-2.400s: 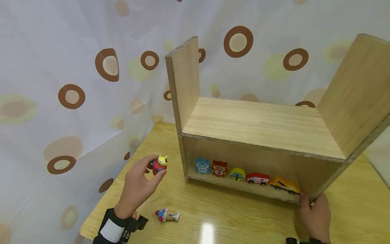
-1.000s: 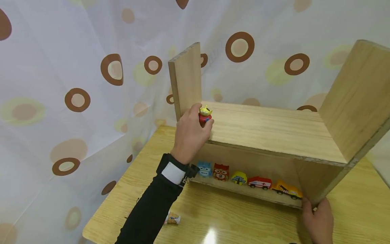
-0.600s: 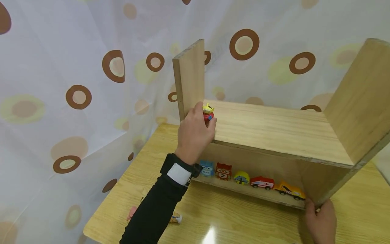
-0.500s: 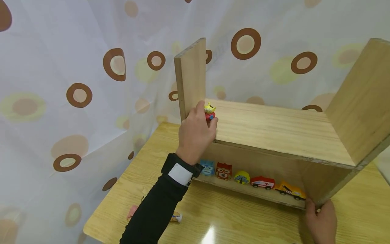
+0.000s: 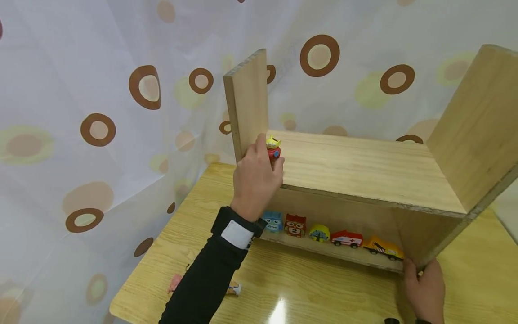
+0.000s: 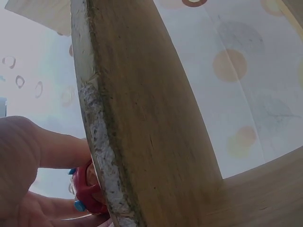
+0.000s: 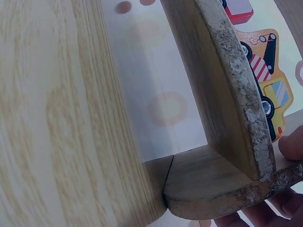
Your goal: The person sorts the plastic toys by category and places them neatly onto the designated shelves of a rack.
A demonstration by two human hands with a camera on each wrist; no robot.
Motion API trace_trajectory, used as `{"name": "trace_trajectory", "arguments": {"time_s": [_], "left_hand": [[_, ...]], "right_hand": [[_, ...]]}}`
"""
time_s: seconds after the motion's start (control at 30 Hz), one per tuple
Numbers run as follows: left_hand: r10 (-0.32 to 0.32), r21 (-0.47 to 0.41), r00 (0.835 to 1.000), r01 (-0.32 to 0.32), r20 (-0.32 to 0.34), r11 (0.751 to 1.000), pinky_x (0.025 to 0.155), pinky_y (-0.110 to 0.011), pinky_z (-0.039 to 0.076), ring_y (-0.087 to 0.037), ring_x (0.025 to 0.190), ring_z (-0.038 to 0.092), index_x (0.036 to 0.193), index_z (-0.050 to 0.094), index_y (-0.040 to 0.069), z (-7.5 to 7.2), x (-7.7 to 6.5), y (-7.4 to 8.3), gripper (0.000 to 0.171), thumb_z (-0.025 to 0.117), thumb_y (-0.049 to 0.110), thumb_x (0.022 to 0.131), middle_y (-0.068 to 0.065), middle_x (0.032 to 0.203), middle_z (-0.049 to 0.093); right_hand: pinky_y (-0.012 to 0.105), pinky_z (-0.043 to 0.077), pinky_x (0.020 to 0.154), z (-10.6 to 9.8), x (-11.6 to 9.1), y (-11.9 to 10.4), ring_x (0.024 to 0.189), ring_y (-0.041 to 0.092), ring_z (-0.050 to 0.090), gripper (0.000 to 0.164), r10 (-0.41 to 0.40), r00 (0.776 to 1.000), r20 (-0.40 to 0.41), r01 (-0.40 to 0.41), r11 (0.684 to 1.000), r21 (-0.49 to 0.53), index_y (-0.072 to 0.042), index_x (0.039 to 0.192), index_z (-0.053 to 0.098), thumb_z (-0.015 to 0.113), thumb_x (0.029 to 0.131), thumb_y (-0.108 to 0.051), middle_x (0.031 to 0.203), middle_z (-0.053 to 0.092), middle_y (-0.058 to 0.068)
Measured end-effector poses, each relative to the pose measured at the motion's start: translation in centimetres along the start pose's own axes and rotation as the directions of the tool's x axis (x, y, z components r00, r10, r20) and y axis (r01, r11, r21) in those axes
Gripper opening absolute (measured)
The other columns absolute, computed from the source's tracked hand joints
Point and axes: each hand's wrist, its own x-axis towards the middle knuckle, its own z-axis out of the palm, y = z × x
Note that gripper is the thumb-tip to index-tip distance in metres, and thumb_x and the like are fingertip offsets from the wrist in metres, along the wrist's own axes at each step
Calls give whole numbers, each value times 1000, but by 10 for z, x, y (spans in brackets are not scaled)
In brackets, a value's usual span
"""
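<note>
A small toy figure with a yellow head and red body is at the left end of the upper board of a wooden shelf. My left hand holds the figure from the left, close against the upright side panel. In the left wrist view, fingers lie on both sides of the red figure, partly hidden by the panel edge. Low on the right, my right hand grips the shelf's bottom corner, thumb in front. The right wrist view shows fingers beneath that corner.
On the lower level stand a blue owl block, a red owl block, a yellow tree block, a toy ambulance and an orange tow truck. Partly behind the left sleeve lie a pink item and an ice-cream toy.
My left hand has carried the toy figure from above the table up and right to the upper board. It has stayed there over the last half second. My right hand keeps its grip.
</note>
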Motion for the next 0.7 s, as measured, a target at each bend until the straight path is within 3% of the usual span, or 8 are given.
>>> {"name": "trace_trajectory", "arguments": {"time_s": [0.17, 0.47, 0.6, 0.7], "left_hand": [[19, 15, 999, -19, -27, 1000, 68, -40, 61, -30, 79, 72, 129, 51, 2, 1, -4, 0, 47, 71, 23, 91, -16, 99, 67], [23, 34, 997, -20, -68, 999, 68, -37, 62, -29, 83, 73, 137, 47, 3, -5, -14, 2, 56, 72, 21, 90, -18, 119, 61], [59, 16, 991, -58, -117, 998, 68, -37, 62, -29, 92, 71, 135, 50, 0, -12, -27, -2, 55, 74, 21, 89, -17, 122, 61], [124, -15, 980, -128, -157, 992, 69, -37, 61, -28, 96, 71, 127, 58, 0, -20, -39, -13, 46, 74, 19, 88, -15, 118, 65]], "right_hand": [[45, 35, 78, 1, 1, 0, 107, 47, 48, 47, 1, 1000, -7, -1, 1000, -4, 16, 134, 38, 43, 100, -16, 120, 48, 35], [39, 35, 75, 2, 1, -1, 104, 46, 49, 46, 1, 1000, -16, -1, 1000, -10, 17, 133, 39, 44, 100, -15, 118, 48, 34], [39, 35, 75, 2, 0, -1, 104, 47, 49, 45, 3, 1000, -17, -3, 1000, -17, 17, 132, 39, 44, 100, -15, 117, 48, 34], [40, 35, 75, 1, 0, -1, 104, 47, 49, 45, -2, 1000, -27, 1, 1000, -20, 17, 131, 40, 44, 100, -15, 115, 48, 34]]}}
